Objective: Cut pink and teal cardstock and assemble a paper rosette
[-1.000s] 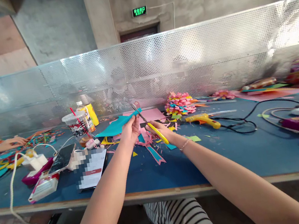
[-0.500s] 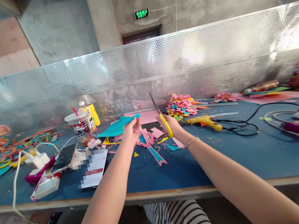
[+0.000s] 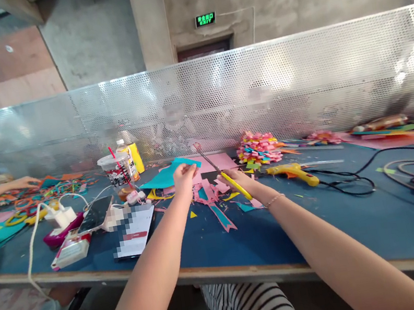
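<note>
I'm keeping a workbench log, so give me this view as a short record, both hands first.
Left hand: holding a blue paper sheet
Right hand: holding yellow-handled scissors
Front centre: pink-and-blue paper strip
Behind right hand: multicoloured paper bundle
Right side: yellow glue gun
Left side: drink cup, lit phone
Far left: another person's hand

We see soft, moderate light across the matte blue tabletop (image 3: 392,219), while the space beneath it falls dim. Whitish glare mottles the silvery perforated metal panel (image 3: 211,83), strongest toward its right end; we cannot tell its source. The small rectangular green-lit exit sign (image 3: 205,19) glows. Near the centre, we make out the yellow-handled metal scissors (image 3: 237,186) fairly clearly. Toward the sides our view stretches and softens, the upper right corner blackens, and mosaic squares hide part of the flat white-screened device (image 3: 144,225).
</note>
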`<state>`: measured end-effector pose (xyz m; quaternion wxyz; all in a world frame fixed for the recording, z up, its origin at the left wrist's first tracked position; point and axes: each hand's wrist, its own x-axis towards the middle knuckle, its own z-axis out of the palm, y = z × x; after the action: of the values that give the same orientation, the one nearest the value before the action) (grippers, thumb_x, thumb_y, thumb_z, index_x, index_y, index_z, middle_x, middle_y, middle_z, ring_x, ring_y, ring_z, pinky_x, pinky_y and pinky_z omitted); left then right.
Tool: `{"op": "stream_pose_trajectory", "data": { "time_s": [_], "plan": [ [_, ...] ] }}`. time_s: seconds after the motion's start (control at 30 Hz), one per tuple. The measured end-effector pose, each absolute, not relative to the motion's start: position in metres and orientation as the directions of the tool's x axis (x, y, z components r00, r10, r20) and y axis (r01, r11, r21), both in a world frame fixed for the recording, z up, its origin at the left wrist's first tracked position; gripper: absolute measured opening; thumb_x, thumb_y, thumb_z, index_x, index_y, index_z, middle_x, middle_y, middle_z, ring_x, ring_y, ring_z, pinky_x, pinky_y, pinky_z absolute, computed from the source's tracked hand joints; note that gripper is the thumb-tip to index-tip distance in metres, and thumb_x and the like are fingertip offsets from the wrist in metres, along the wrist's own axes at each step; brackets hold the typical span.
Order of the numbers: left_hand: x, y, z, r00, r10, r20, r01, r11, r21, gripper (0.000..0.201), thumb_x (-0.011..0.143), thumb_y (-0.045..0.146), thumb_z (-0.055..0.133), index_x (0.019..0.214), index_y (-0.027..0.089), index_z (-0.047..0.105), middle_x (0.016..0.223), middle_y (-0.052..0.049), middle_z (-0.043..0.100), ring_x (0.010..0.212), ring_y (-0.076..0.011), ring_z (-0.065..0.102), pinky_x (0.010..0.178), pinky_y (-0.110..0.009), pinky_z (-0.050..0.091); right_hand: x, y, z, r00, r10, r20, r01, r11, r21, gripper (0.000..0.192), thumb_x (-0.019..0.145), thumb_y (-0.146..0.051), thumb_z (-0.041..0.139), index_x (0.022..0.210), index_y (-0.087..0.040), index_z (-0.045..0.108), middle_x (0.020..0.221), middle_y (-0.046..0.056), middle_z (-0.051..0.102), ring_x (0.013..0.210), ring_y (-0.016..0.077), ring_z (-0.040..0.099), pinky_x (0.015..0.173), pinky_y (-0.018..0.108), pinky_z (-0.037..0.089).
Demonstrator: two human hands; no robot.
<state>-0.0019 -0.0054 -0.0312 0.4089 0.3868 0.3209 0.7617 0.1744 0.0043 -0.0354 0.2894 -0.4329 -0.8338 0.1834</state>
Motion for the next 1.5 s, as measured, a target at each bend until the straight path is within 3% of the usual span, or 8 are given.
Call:
{"op": "stream_pose_trajectory", "data": {
  "time_s": [0.1, 0.23, 1.13, 1.5],
  "plan": [
    [0.001, -0.005, -0.03, -0.387, 0.832, 0.399, -0.269, -0.515, 0.814, 0.021, 0.06, 0.023, 0.069, 0.061, 0.015, 0.048, 0.058, 0.003, 0.057, 0.058, -0.0094, 0.058, 0.065, -0.024, 0.047, 0.166, -0.002, -0.039, -0.524, 0.817, 0.239, 0.468, 0.511, -0.721, 0.045, 0.077, -0.062, 0.038, 0.072, -0.018, 0.046, 0.054, -0.003, 0.044, 0.05, 0.0107, 0.043, 0.05, 0.023, 0.035],
    [0.004, -0.006, -0.031, -0.404, 0.818, 0.409, -0.246, -0.528, 0.813, 0.023, 0.061, 0.028, 0.069, 0.062, 0.016, 0.049, 0.059, 0.002, 0.058, 0.06, -0.0113, 0.059, 0.065, -0.026, 0.047, 0.161, -0.005, -0.043, -0.572, 0.791, 0.219, 0.354, 0.479, -0.803, 0.046, 0.076, -0.063, 0.041, 0.07, -0.018, 0.044, 0.052, -0.005, 0.042, 0.045, 0.0085, 0.038, 0.045, 0.022, 0.032],
    [0.006, -0.008, -0.028, -0.444, 0.828, 0.343, -0.323, -0.505, 0.8, 0.03, 0.048, 0.031, 0.075, 0.058, 0.014, 0.052, 0.056, 0.001, 0.057, 0.057, -0.0115, 0.058, 0.065, -0.03, 0.048, 0.158, -0.013, -0.036, -0.544, 0.816, 0.197, 0.335, 0.426, -0.841, 0.045, 0.072, -0.061, 0.048, 0.068, -0.017, 0.042, 0.051, -0.005, 0.041, 0.043, 0.0069, 0.038, 0.043, 0.021, 0.032],
    [0.006, -0.014, -0.024, -0.434, 0.847, 0.306, -0.362, -0.475, 0.802, 0.025, 0.057, 0.022, 0.074, 0.054, 0.017, 0.049, 0.052, 0.003, 0.056, 0.058, -0.0124, 0.057, 0.069, -0.032, 0.048, 0.157, -0.014, -0.039, -0.533, 0.825, 0.188, 0.353, 0.419, -0.836, 0.043, 0.076, -0.06, 0.043, 0.068, -0.017, 0.043, 0.046, -0.005, 0.041, 0.035, 0.0066, 0.037, 0.035, 0.02, 0.03]
  ]
}}
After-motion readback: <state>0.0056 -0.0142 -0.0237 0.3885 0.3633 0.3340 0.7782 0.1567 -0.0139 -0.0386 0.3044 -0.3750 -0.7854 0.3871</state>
